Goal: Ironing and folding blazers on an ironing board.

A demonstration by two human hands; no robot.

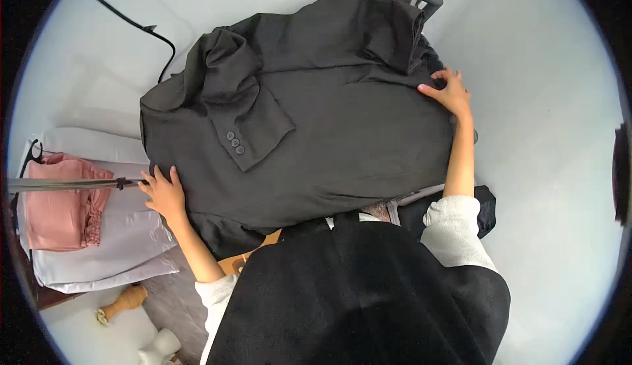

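Note:
A dark grey suit jacket [368, 128] lies spread out in front of me, with a few creases across its surface. One sleeve [253, 124] is folded over it, its buttoned cuff lying on top. My left hand [164, 197] touches the jacket's lower left edge, fingers spread. At the far right edge, my right hand [451, 93] rests on the cloth with thumb and fingers apart. Both forearms reach around the garment. What supports the jacket is mostly hidden beneath it.
Pink folded clothing [62, 200] hangs at the left beside a metal rail [66, 184], with white bedding or cushions [125, 233] under it. A tan vase [124, 302] stands lower left. A black cable [125, 19] runs behind. Dark fabric [484, 210] lies near my right elbow.

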